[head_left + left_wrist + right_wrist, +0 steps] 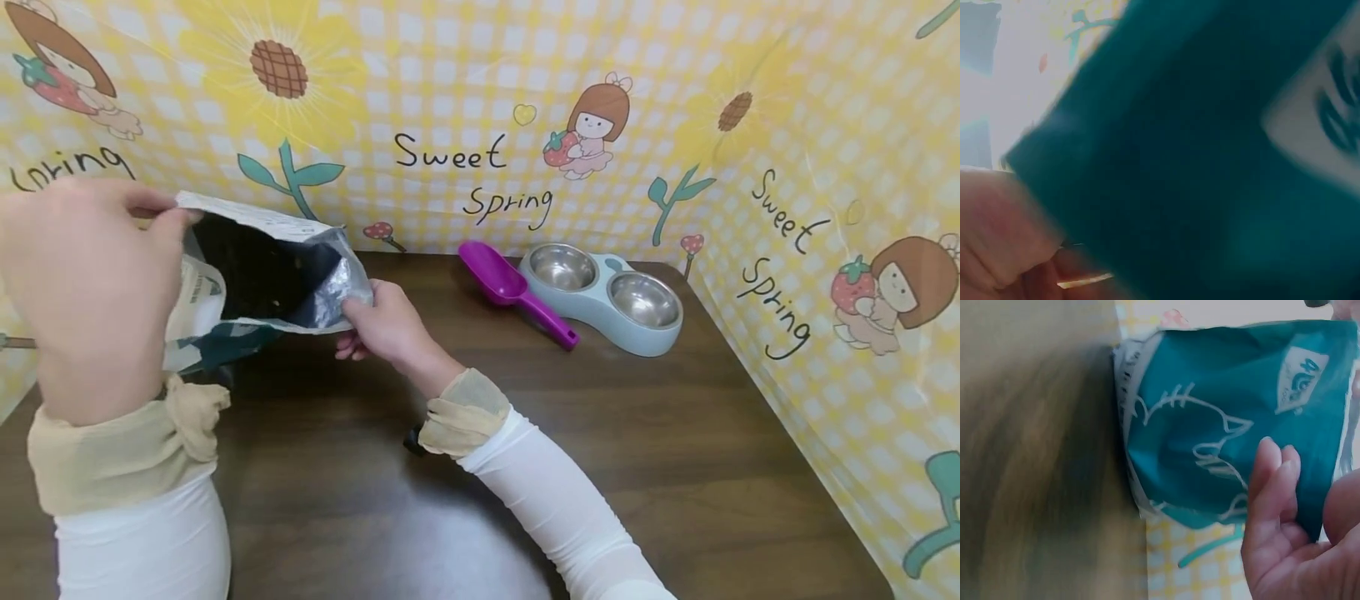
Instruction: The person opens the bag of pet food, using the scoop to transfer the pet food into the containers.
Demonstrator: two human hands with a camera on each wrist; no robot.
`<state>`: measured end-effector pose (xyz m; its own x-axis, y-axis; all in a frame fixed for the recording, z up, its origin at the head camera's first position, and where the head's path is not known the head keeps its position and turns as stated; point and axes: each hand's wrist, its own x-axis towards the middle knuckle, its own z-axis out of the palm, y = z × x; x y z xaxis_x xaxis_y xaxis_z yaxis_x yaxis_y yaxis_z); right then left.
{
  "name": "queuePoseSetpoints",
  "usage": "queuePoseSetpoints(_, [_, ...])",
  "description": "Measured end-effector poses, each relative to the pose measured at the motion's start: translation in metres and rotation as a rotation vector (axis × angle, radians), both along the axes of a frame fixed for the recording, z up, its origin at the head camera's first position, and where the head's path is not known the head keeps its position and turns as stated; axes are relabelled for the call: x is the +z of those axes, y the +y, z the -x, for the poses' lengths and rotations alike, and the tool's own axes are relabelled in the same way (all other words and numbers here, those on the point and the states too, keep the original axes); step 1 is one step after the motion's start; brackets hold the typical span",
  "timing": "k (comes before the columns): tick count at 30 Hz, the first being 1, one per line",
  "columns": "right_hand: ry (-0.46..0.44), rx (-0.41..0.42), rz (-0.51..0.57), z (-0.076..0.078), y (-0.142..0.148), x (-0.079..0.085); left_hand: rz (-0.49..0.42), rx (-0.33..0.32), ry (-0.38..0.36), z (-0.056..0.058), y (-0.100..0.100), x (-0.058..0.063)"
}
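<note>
A teal pet food bag (232, 343) is held up over the left part of the table, its mouth spread wide toward the head camera. Silvery foil lines the inside, where dark contents show, too shadowed to make out. My left hand (97, 292) pinches the left end of the rim between thumb and fingers. At the opposite end, my right hand (397, 325) pinches the rim's corner, thumb on the inner side. A white cat outline and a label mark the teal front (1191, 437) in the right wrist view. Blurred teal packaging (1147, 144) fills most of the left wrist view.
A purple scoop (498, 279) lies on the brown wooden table (675, 467), right of the bag. Beside it stands a pale blue double feeder (596, 308) with two steel bowls. Patterned yellow cloth (450, 83) walls the back and right side.
</note>
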<state>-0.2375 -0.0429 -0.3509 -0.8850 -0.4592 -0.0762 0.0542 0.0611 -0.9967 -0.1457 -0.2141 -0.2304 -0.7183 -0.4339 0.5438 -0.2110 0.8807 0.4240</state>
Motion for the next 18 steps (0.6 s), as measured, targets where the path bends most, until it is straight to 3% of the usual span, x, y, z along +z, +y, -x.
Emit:
queuePoseSetpoints(5, [-0.049, -0.035, 0.12, -0.006, -0.007, 0.003, 0.089, -0.092, -0.373, -0.015, 0.005, 0.004])
queuePoseSetpoints(7, [-0.069, -0.036, 0.152, -0.007, -0.009, 0.005, 0.119, -0.107, -0.437, -0.018, 0.011, 0.006])
queuePoseSetpoints(9, [-0.085, -0.03, 0.175, -0.006, -0.009, 0.007, 0.14, -0.083, -0.452, -0.018, 0.017, 0.007])
queuePoseSetpoints(13, [-0.064, -0.03, 0.208, -0.002, -0.009, 0.008, 0.121, 0.068, -0.392, -0.009, 0.023, 0.009])
queuePoseSetpoints(15, [-0.038, -0.066, 0.214, 0.002, -0.009, 0.008, 0.102, 0.147, -0.333, 0.0, 0.02, 0.006])
queuePoseSetpoints(18, [-0.002, -0.142, 0.228, 0.013, -0.005, 0.008, 0.051, 0.208, -0.2, 0.015, 0.018, -0.001])
